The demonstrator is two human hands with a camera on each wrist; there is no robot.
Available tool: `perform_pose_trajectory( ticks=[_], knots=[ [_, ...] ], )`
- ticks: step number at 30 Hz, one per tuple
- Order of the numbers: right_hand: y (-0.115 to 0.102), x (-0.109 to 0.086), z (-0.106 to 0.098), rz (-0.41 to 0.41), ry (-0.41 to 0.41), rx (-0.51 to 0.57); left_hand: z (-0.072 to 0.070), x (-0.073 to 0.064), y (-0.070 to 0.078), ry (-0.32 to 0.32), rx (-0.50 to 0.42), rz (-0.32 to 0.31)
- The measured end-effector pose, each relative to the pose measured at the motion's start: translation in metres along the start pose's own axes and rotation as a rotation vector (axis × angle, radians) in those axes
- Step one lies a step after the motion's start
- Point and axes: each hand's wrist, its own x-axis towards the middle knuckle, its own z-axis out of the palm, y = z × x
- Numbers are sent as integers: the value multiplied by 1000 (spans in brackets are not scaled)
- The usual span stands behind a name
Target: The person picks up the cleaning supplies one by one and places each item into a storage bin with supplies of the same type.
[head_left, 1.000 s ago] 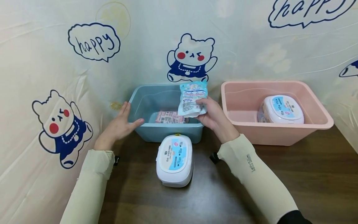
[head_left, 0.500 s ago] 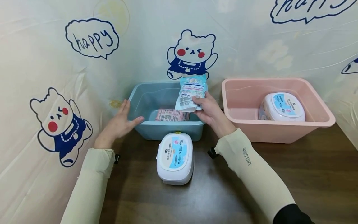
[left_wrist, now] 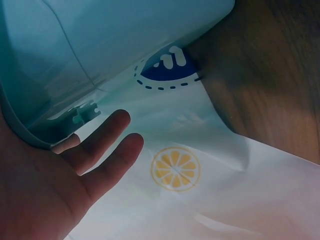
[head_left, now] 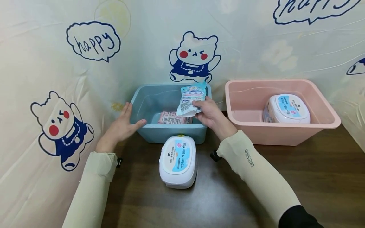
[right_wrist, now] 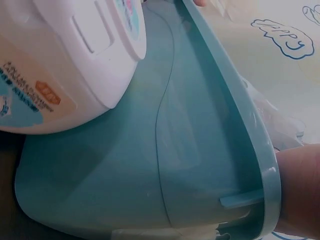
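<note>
Right hand (head_left: 211, 114) pinches blue packet (head_left: 190, 98) above blue bin (head_left: 154, 134), toward right edge. Left hand (head_left: 121, 128), thumb spread wide, touches bin's front-left corner.

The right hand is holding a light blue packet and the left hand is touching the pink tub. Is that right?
Not quite: the left hand is touching the blue tub, at its left end, as the head view shows. The right hand is indeed holding a light blue packet.
</note>
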Motion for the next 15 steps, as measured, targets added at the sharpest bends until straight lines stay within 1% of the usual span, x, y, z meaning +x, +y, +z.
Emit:
perform_pose_trajectory(
  ticks=[4, 7, 11, 15],
  knots=[
    [-2, 0, 1, 1, -5, 17, 0, 2, 1, 10, 1, 18],
    [-2, 1, 1, 23, -2, 40, 0, 0, 0, 12, 6, 31],
    [-2, 1, 0, 60, -2, 83, 1, -2, -2, 7, 12, 31],
    [-4, 0, -3, 68, -16, 89, 1, -1, -1, 8, 5, 28]
  ],
)
